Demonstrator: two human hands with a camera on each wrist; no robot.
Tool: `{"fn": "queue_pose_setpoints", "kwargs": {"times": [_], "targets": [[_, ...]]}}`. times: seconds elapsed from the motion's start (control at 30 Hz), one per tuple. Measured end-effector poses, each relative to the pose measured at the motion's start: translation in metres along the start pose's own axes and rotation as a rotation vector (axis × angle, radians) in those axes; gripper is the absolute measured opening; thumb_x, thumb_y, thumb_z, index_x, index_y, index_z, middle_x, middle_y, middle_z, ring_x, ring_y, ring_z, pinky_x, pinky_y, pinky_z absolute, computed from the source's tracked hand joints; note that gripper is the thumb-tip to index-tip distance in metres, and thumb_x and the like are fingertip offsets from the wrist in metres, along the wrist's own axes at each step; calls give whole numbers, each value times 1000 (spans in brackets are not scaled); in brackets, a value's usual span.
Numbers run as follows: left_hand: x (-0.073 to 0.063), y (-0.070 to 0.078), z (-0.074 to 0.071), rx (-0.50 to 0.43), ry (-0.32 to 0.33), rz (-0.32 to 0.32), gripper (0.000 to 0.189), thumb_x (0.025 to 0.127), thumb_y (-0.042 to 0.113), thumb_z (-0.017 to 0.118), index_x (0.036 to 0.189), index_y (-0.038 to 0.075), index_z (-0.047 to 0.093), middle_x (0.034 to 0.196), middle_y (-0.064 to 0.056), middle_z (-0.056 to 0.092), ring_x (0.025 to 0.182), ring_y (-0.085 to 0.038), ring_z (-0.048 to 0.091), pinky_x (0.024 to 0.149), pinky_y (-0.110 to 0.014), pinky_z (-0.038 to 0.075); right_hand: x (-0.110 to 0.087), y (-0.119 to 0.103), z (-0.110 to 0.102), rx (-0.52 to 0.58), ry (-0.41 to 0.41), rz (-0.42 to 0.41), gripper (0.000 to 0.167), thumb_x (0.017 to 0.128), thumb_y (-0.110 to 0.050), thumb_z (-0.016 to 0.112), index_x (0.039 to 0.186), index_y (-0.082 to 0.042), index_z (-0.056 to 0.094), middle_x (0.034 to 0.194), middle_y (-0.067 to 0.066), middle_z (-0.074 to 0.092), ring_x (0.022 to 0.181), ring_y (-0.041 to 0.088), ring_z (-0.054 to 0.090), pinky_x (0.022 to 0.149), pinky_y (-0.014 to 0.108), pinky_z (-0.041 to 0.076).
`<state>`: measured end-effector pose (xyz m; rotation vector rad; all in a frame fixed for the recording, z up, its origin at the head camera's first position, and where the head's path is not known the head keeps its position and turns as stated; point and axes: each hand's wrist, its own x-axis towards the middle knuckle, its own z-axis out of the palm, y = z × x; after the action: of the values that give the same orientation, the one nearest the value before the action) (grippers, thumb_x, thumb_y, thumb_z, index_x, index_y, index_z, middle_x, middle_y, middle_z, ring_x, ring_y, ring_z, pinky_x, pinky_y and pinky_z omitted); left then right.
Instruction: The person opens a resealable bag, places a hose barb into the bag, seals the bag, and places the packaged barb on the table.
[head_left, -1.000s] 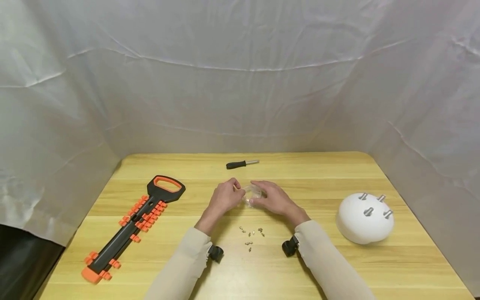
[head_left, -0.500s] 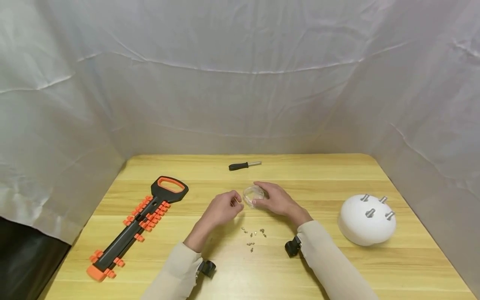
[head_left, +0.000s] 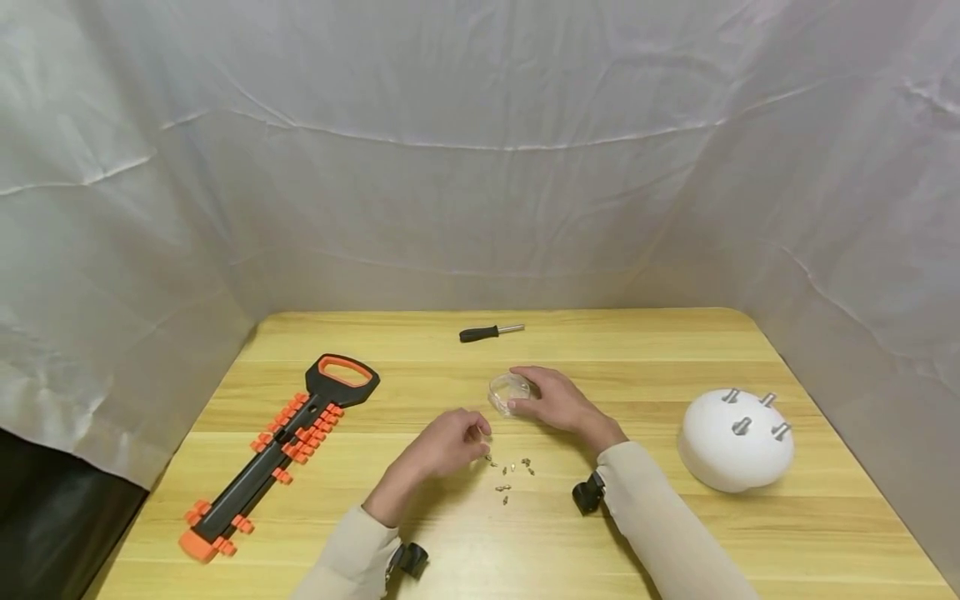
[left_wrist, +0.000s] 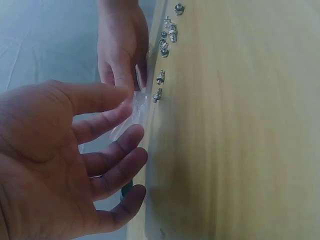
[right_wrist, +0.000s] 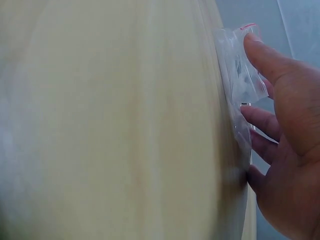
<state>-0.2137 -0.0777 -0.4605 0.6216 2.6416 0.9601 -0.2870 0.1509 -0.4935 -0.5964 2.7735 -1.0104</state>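
Observation:
My left hand (head_left: 450, 442) hovers at the left of several small brass-coloured metal fittings (head_left: 527, 462) lying on the wooden table. Its fingers are loosely bent in the left wrist view, with nothing visible between thumb and forefinger. In that view the fittings (left_wrist: 160, 77) look threaded, with narrow tips. Farther back, my right hand (head_left: 558, 402) holds a small clear plastic zip bag (head_left: 504, 390) by its right side. Seen from the right wrist, the thumb lies on the top of the bag (right_wrist: 227, 65), near its red strip, and the fingers touch it lower down.
A black-handled screwdriver (head_left: 480, 333) lies beyond the bag. On the left is a black socket rail (head_left: 243, 492) with orange clips and a looped handle. At the right stands a white rounded block (head_left: 727, 454) with several metal studs. Pale cloth (head_left: 480, 208) surrounds the table.
My left hand has left the bag and moved down and left towards the fittings. The right hand stays at the bag, which now shows more fully.

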Motion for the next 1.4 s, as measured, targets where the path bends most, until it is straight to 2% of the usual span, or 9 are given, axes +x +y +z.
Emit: {"fn": "queue_pose_setpoints", "kwargs": {"times": [0.17, 0.33, 0.6, 0.87, 1.13, 1.23, 1.4], "targets": [[-3, -1, 4, 104, -9, 31, 18, 83, 12, 73, 101, 13, 69, 97, -3, 65, 92, -18, 59, 82, -33, 49, 2, 1, 0, -5, -5, 3, 64, 88, -43, 68, 144, -23, 45, 147, 2, 47, 134, 26, 45, 112, 49, 33], [-5, -2, 9, 211, 11, 9, 15, 82, 20, 75, 96, 23, 71, 98, 4, 62, 93, -15, 54, 81, -38, 45, 2, 3, 0, -1, -14, 11, 64, 88, -43, 68, 145, -23, 44, 148, 3, 47, 136, 27, 43, 113, 49, 32], [-5, 1, 12, 279, 68, 8, 9, 81, 21, 74, 86, 27, 71, 89, 7, 58, 86, -13, 49, 74, -37, 42, 2, 4, -1, -13, -10, 4, 65, 88, -43, 68, 145, -24, 44, 148, 3, 47, 135, 26, 44, 112, 49, 33], [-5, 2, 13, 285, 76, 11, 8, 84, 20, 72, 81, 27, 71, 87, 9, 59, 85, -14, 51, 71, -36, 43, 1, 5, -3, -21, -7, 1, 64, 88, -43, 68, 144, -22, 45, 147, 2, 48, 135, 26, 44, 112, 48, 33], [-8, 4, 18, 290, 30, -8, 9, 91, 17, 61, 85, 23, 65, 89, 8, 53, 92, -16, 48, 77, -41, 39, -2, 5, -2, -9, -10, 11, 64, 88, -42, 68, 144, -21, 45, 148, 2, 46, 137, 26, 42, 113, 47, 32], [-8, 1, 18, 255, 32, -18, 9, 94, 18, 58, 86, 21, 63, 88, 8, 51, 90, -15, 46, 76, -39, 37, -1, 5, -1, -5, -12, 7, 65, 88, -41, 69, 145, -22, 44, 149, 2, 46, 137, 26, 42, 113, 48, 31], [-3, -5, 13, 162, 77, -30, 10, 97, 22, 54, 91, 19, 62, 90, 8, 51, 92, -15, 46, 79, -40, 37, 0, 5, 2, -2, -13, 5, 66, 87, -42, 70, 145, -23, 44, 149, 2, 46, 136, 26, 43, 113, 48, 31]]}}
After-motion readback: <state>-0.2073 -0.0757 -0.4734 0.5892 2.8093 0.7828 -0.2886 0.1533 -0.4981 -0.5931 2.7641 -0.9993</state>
